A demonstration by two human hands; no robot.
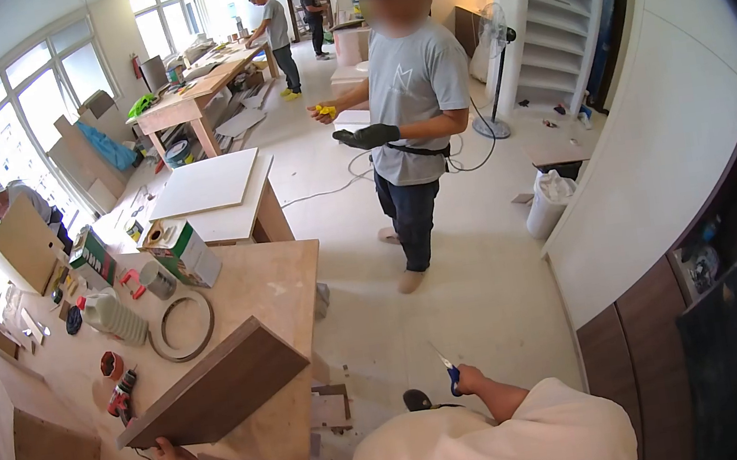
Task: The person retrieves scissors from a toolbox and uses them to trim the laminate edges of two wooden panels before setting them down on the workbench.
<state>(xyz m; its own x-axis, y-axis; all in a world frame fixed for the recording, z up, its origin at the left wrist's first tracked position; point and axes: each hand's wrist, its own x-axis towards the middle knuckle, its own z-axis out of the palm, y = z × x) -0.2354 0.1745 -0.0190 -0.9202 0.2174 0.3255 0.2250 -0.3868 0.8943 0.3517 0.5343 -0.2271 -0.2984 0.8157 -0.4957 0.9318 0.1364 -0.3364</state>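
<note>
My left hand (175, 458) grips the lower left edge of a dark brown wood-grain board (221, 384), which is tilted above the workbench (267, 276). Low at the centre, away from the bench, my right hand (470, 378) is closed around the blue handle of a pointed tool (452, 373) with a thin, light blade. A red and black drill (123, 395) lies just beyond the board's left end. Past the board, a coil of edge banding (181, 327) rests on the bench.
A co-worker (413, 84) stands ahead, wearing a black glove. The bench also holds a white jug (113, 318), a metal can (157, 281) and a green-and-white tin (185, 252). Dark cabinets (651, 342) line the right side. Other people work farther back.
</note>
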